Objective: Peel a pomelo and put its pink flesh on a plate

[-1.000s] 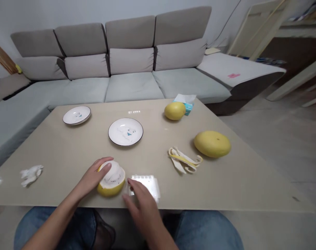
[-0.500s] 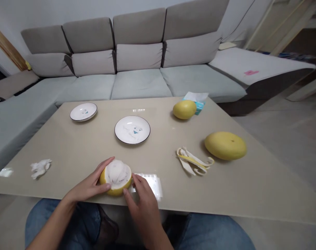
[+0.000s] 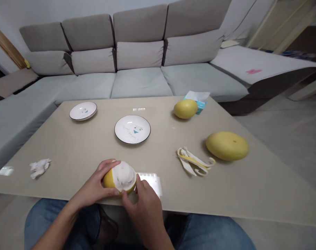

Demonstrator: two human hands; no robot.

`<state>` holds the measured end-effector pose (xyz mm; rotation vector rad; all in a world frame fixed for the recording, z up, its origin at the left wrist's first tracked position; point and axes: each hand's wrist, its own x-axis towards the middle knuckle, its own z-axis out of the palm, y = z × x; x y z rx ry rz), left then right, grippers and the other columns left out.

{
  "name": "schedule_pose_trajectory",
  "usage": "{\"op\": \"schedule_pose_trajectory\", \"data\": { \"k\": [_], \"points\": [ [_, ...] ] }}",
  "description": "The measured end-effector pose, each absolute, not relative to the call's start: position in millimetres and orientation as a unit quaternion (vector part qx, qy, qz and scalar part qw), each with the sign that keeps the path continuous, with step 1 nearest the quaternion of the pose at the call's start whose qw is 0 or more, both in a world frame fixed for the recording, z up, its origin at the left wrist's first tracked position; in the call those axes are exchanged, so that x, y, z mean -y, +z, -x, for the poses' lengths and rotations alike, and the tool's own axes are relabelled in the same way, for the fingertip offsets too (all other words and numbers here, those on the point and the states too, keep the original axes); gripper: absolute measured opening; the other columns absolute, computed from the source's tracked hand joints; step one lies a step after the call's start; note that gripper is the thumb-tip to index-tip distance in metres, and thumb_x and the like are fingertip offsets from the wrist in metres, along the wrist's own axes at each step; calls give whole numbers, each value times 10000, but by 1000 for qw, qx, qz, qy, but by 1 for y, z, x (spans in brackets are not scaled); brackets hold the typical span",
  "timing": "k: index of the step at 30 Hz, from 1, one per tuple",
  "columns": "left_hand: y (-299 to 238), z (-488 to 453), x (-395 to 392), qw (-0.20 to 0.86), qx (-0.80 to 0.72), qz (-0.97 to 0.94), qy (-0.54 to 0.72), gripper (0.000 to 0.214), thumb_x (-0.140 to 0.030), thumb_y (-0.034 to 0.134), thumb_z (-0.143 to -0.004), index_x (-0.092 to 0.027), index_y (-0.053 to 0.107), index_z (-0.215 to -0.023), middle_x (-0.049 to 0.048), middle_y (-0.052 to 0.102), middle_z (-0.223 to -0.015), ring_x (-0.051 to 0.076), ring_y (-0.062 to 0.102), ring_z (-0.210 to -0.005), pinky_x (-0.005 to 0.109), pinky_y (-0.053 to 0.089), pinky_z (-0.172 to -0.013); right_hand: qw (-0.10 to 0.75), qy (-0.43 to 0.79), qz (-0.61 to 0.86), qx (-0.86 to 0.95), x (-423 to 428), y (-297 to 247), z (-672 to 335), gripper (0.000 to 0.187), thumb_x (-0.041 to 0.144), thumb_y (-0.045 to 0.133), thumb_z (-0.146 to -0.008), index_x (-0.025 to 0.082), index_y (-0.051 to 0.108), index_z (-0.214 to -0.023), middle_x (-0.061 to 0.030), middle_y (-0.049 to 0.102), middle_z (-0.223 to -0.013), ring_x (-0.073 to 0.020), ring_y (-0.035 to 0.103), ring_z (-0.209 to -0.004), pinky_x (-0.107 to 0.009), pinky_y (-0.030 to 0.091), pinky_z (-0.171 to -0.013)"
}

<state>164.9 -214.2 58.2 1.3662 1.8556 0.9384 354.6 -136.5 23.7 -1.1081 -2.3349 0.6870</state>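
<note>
A partly peeled pomelo (image 3: 119, 177), white pith on top and yellow rind below, sits near the front edge of the beige table (image 3: 69, 149). My left hand (image 3: 96, 185) wraps round its left side, fingers curled over the top. My right hand (image 3: 143, 205) grips its right lower side, thumb and fingers pressed against the rind. A pile of peel strips (image 3: 194, 163) lies to the right. Two whole yellow pomelos rest further off, a large one (image 3: 227, 146) at the right and a smaller one (image 3: 185, 108) at the back.
Two white plates stand on the table, one in the middle (image 3: 132, 129) and one at the back left (image 3: 83, 110). A crumpled tissue (image 3: 39, 166) lies at the left. A tissue pack (image 3: 199, 99) sits behind the small pomelo. A grey sofa (image 3: 137, 69) runs behind the table.
My right hand came in from the table and closed on the pomelo's right side. My left hand tightened round it, and the fruit tilted slightly toward me.
</note>
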Motion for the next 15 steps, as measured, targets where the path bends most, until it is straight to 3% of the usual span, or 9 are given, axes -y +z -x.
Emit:
{"op": "schedule_pose_trajectory", "data": {
  "k": [15],
  "points": [
    [56,-180,209,305,-738,-501,332,705,-332,792,-727,-378,501,-1367,79,338,-1403,337,359,-1385,505,313,-1165,229,358,433,795,129,30,-349,282,205,556,-682,185,611,-958,-87,625,-824,-239,575,-716,-339,451,-652]
  ]
}}
